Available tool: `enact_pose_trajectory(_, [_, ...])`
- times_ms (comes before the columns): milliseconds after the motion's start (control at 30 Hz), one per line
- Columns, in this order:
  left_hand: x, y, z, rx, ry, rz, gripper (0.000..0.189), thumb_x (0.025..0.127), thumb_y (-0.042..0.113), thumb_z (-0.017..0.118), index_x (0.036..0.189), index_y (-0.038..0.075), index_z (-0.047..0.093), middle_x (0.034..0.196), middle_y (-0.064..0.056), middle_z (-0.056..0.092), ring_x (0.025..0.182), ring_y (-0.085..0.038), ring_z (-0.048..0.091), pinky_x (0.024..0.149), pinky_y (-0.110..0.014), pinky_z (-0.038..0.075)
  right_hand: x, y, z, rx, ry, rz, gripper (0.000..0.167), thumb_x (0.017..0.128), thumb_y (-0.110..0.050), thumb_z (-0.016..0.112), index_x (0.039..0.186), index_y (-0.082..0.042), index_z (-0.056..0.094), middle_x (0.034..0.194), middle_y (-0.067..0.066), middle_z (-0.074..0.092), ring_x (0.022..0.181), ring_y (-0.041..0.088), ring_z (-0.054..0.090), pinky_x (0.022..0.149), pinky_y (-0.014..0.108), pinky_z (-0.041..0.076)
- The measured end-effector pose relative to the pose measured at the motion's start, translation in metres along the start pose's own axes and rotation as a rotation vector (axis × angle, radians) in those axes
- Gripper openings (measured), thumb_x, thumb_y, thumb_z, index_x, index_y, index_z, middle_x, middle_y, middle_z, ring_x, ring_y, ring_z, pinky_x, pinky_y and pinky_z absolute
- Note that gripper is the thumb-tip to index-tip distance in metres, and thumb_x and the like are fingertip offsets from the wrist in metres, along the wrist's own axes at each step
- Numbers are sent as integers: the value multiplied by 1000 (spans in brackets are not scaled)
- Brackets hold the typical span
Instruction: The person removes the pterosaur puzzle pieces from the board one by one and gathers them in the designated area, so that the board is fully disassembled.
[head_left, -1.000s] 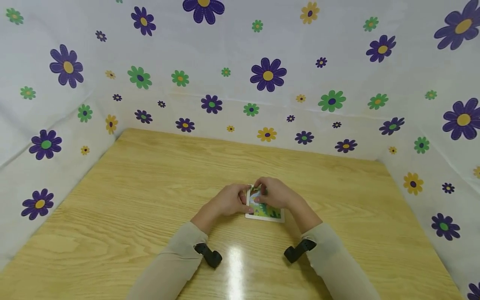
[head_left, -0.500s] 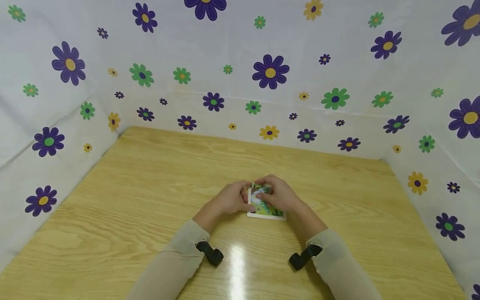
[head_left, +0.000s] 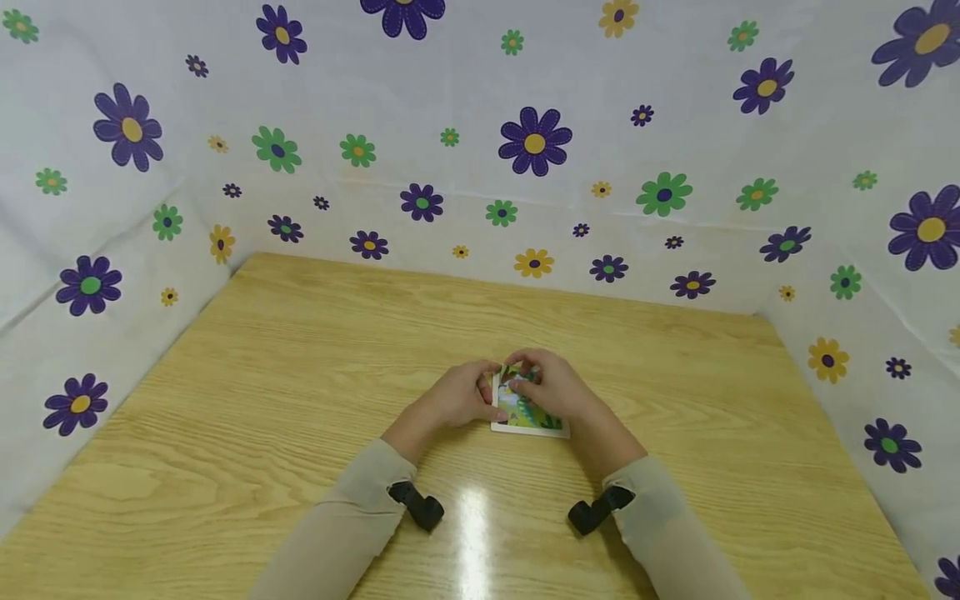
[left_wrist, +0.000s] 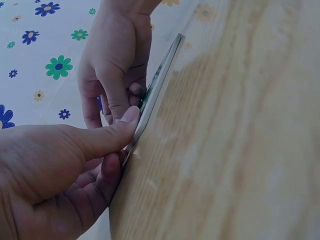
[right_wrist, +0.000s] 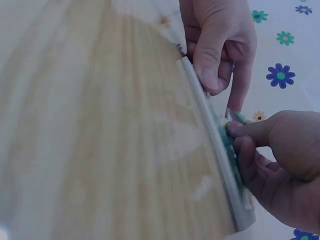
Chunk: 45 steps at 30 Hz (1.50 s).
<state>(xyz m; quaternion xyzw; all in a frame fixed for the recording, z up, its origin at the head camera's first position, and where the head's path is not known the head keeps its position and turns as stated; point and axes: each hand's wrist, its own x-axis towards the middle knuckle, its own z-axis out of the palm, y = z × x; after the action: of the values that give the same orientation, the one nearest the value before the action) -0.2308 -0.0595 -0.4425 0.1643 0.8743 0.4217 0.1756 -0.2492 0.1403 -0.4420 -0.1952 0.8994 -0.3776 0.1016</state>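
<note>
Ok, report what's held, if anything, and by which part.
The left hand grips the picture board by its left edge, thumb on top. The right hand seems to pinch a small piece near its far left corner; by which part is unclear.

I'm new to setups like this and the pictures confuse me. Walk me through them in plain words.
There is no robot here: you are seeing a person's left hand and right hand. The wide picture comes from a camera worn on the head, looking forward and down. The two close ones come from cameras worn on the wrists, so they show the work from the side. On the wooden table is a colourful picture board with a white border. The left hand grips its left edge, thumb on top. The right hand is over the board, pinching what looks like a small piece, mostly hidden by the fingers. Flower-patterned cloth hangs behind and beside the table.
</note>
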Motion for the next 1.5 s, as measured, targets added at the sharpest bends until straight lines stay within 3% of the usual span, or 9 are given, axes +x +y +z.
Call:
enact_pose_trajectory(233, [1, 1, 2, -16, -6, 14, 79, 79, 20, 87, 145, 2, 48, 84, -3, 60, 68, -13, 51, 65, -25, 42, -3, -3, -5, 116, -64, 84, 17, 99, -11, 62, 115, -5, 59, 108, 14, 57, 72, 15, 61, 66, 27, 54])
enact_pose_trajectory(400, [-1, 1, 1, -10, 7, 7, 79, 79, 20, 87, 146, 3, 48, 86, -4, 60, 67, -13, 51, 65, -25, 42, -6, 2, -6, 242, -56, 82, 15, 101, -10, 59, 111, 1, 61, 110, 17, 62, 82, 17, 66, 74, 28, 58])
enact_pose_trajectory(567, [-1, 0, 0, -16, 9, 14, 79, 78, 19, 87, 145, 2, 49, 86, -4, 60, 68, -13, 52, 64, -25, 43, -9, 7, -4, 338, 17, 93, 24, 102, -8, 57, 121, 5, 60, 106, 23, 67, 79, 17, 68, 73, 27, 59])
enact_pose_trajectory(733, [0, 0, 1, -17, 7, 16, 78, 78, 19, 87, 144, 2, 50, 85, -3, 60, 68, -13, 53, 64, -24, 43, -16, 10, -5, 396, 85, 127, 32, 102, -6, 56, 133, 1, 56, 107, 25, 66, 77, 17, 68, 73, 28, 59])
enact_pose_trajectory(967, [0, 0, 1, -11, 21, 4, 78, 78, 18, 87, 144, 2, 50, 85, -4, 59, 68, -13, 51, 64, -24, 42, -26, 14, -14, 418, 176, 197, 29, 102, -8, 57, 129, 4, 58, 112, 23, 62, 81, 15, 67, 75, 26, 58])
enact_pose_trajectory(1300, [1, -1, 3, 4, 13, 0, 79, 78, 18, 87, 146, 3, 49, 84, -3, 58, 70, -14, 48, 67, -26, 41, -32, 38, -23, 507, 323, 329, 32, 99, -10, 62, 127, 5, 59, 106, 11, 58, 79, 7, 63, 73, 19, 56])
enact_pose_trajectory(1500, [1, -1, 3, -11, 20, 1, 80, 78, 18, 87, 146, 3, 48, 85, -3, 57, 69, -14, 48, 65, -25, 40, -35, 44, -32, 523, 375, 349, 33, 98, -9, 63, 127, 7, 59, 101, 9, 58, 74, 7, 65, 71, 21, 57])
